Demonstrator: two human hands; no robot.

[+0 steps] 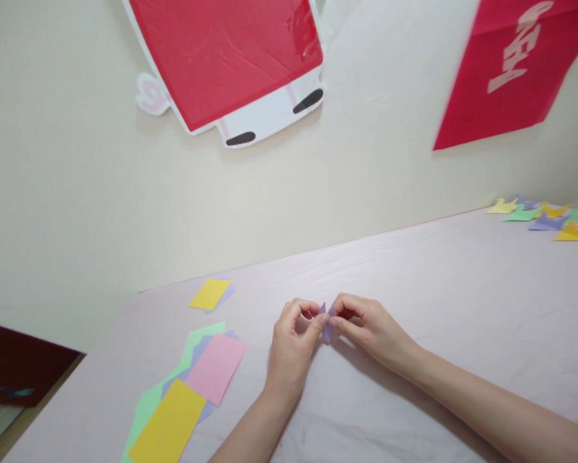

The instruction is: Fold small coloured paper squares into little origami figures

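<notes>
While both hands work on one small purple paper (328, 332), its creased points standing up between the fingertips, the folding looks partway done on this piece. The left hand (291, 337) has its grip closed on one side of the paper, thumb against finger; the right hand (373, 326) pinches the other side in the same way. The paper is between the two hands over the middle of the table (414, 283); whether it touches the surface I cannot tell.

At the far right, a cluster of folded pieces (548, 222) seems finished: seven can be counted, two purple, two green, two orange and one pale yellow, with a sliver of pink at the picture's edge perhaps an eighth.

To the left lie flat sheets that look unfolded. One small pair has a yellow sheet (208, 294) over a purple one (227, 295). The larger overlapping group shows one pink sheet (218, 366), one yellow-orange sheet (168, 421), and green (148, 405) and purple (206, 413) sheets underneath, whose exact number is hidden.
</notes>
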